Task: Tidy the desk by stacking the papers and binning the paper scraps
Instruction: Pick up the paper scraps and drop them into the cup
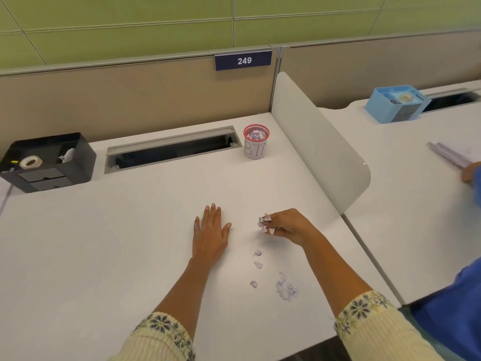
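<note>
My right hand (285, 226) holds a few crumpled paper scraps (263, 222) in its curled fingers just above the white desk (117, 243). My left hand (210, 231) lies flat on the desk to its left, fingers straight, holding nothing. Several more pale scraps lie on the desk in front of my right arm: single ones (257, 254), (258, 264), (253, 284) and a small heap (286, 290). A small cup with a red mesh rim marked BIN (256, 149) stands at the back of the desk, scraps showing inside it.
A black desk organiser (49, 162) with a tape roll stands at the back left beside an open cable slot (171, 149). A white divider (320, 142) walls off the right side. On the neighbouring desk are a blue organiser (397, 104), papers (454, 152) and another person's hand (469, 173).
</note>
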